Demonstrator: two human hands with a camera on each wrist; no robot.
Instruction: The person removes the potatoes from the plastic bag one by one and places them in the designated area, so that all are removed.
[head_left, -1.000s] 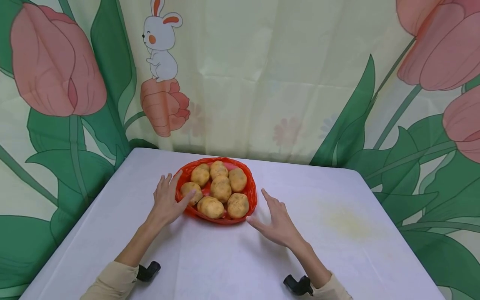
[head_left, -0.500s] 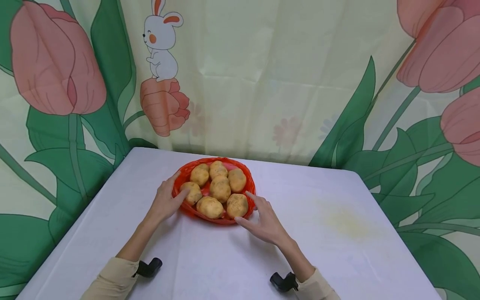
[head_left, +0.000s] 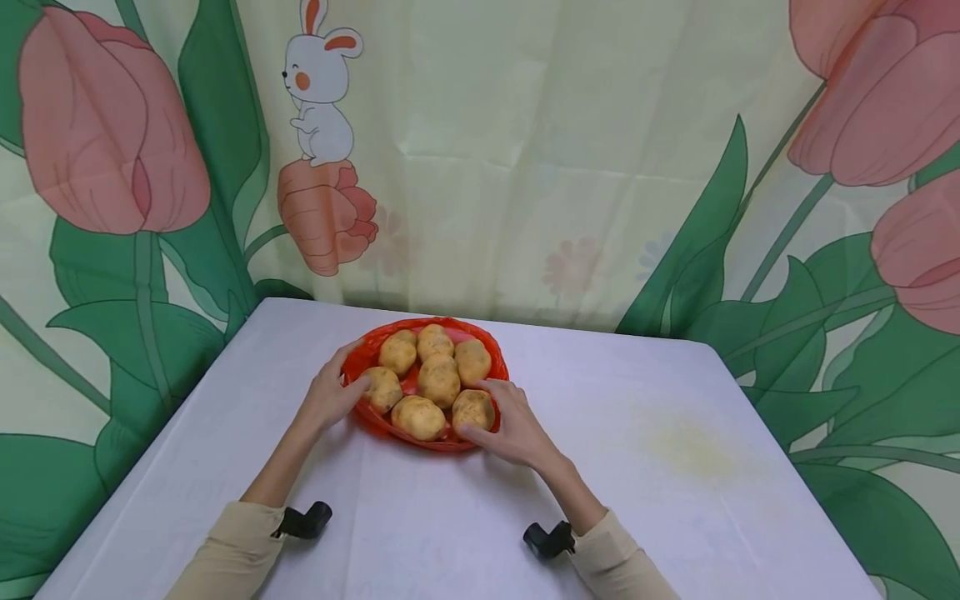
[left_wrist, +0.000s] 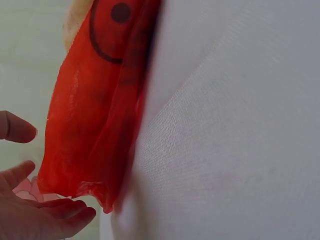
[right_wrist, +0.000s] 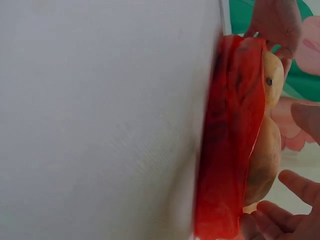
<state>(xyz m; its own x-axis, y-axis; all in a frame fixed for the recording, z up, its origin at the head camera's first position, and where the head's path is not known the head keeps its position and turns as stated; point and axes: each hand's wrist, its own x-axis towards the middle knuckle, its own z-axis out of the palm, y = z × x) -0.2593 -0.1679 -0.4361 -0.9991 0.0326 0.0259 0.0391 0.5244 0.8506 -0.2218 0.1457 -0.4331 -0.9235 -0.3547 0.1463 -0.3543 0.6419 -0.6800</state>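
Observation:
A red plastic bag, its rim spread into a round bowl shape, stands on the table with several potatoes inside. My left hand is at the bag's left side, thumb over the rim near a potato. In the left wrist view, the fingers lie against the bag's wall and the thumb stays apart from it. My right hand reaches over the right rim beside the front right potato. In the right wrist view, its lower fingertips touch the bag; thumb and index finger are spread.
The table has a white cloth with a faint yellowish stain on the right. Behind it hangs a curtain printed with tulips and a rabbit. Black wrist cameras sit at both cuffs.
My right hand has moved left from beside the bag to its right rim. My left hand has shifted slightly left and lower against the left side. The bag has moved slightly left.

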